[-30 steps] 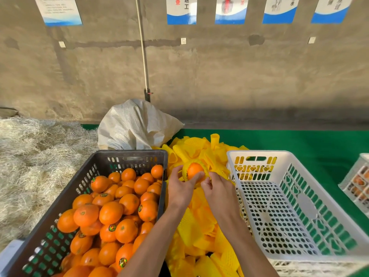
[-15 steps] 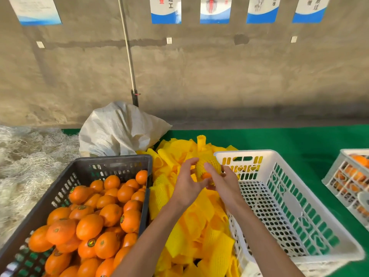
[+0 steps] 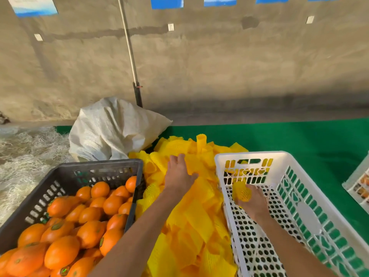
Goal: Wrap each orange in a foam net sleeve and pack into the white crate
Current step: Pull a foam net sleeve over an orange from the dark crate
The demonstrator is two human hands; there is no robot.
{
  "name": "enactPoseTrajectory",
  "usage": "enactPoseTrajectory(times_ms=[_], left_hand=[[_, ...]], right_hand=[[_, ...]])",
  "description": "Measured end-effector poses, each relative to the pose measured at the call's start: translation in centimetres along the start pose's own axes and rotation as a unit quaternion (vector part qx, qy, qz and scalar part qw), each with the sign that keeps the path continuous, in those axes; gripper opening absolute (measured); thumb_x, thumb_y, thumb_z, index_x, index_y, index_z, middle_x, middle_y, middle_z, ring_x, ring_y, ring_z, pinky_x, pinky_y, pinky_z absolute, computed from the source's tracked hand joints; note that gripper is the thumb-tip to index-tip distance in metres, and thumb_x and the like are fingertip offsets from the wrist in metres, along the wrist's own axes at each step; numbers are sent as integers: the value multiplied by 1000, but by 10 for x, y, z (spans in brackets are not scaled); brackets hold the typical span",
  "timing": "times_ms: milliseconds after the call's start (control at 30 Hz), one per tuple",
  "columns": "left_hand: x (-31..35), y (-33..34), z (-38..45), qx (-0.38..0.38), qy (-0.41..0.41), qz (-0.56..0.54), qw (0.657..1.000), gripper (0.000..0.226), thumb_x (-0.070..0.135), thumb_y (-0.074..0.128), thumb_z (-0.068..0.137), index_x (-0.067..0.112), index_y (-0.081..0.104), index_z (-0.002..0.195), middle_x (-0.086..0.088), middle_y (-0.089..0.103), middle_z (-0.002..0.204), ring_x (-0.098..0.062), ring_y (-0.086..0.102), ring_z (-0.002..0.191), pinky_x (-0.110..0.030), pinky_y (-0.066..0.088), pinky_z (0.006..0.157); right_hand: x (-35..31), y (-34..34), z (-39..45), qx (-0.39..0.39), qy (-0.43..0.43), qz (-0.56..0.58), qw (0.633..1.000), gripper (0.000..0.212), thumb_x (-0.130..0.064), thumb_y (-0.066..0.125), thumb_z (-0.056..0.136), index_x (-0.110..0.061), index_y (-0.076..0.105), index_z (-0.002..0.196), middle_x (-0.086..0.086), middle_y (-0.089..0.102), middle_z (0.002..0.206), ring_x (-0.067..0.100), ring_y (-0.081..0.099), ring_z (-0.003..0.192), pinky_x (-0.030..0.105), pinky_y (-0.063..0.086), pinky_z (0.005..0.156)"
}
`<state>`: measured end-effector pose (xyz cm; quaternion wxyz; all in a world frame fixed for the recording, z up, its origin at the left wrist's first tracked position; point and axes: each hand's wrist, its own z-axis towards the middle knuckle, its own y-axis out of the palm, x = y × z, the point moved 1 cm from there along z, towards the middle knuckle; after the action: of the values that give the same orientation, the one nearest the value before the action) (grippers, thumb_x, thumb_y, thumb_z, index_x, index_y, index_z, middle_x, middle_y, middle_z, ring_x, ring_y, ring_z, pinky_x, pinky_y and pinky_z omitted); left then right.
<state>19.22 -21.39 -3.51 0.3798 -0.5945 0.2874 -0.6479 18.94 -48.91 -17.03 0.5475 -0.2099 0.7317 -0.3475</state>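
Two hands that met over one orange a moment ago have now parted: the right hand has carried the netted orange over the rim of the white crate and holds it low inside, near the crate's far left corner, while the left hand has gone back to the heap of yellow sleeves. By the look of it the wrapping of this fruit is finished and only the setting-down is left; it would be the first orange in a crate whose perforated floor shows bare wherever it is visible.

Nearest the onlooker, the dark crate at left is heaped with loose oranges, none yet sleeved, so most of the job appears to lie ahead. Between the two crates runs the sleeve heap, spilling along the green mat.

The right hand's fingers curl round the netted orange from below and behind, gripping it; whether the fruit already touches the crate floor cannot be told. The left hand lies palm down on the sleeves at the heap's far end, fingers spread and fairly straight, touching the foam without visibly pinching any one sleeve.

Beyond the heap a white sack slumps against the wall.
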Motion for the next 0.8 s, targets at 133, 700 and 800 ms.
enactPoseTrajectory(times_ms=[133,700,800], left_hand=[[-5,9,21,0,-12,49,999,69,44,77,88,23,46,146,-9,39,142,-29,41,135,-42,51,101],[-38,-35,17,99,41,-207,972,14,37,78,91,30,74,102,6,54,111,-18,56,105,-29,49,88],[-36,-52,8,110,4,-300,948,16,41,76,91,29,76,101,8,66,112,-8,62,91,-16,50,74]], right_hand=[[4,23,23,-32,-19,-20,999,73,-36,82,82,-16,49,144,9,49,143,33,47,131,48,41,111],[-49,7,15,39,-24,46,998,49,-28,61,101,-7,51,144,16,51,148,34,49,135,45,41,109],[-91,-18,-7,115,-93,86,985,43,-25,60,101,-5,55,139,18,54,141,35,51,130,48,45,105]])
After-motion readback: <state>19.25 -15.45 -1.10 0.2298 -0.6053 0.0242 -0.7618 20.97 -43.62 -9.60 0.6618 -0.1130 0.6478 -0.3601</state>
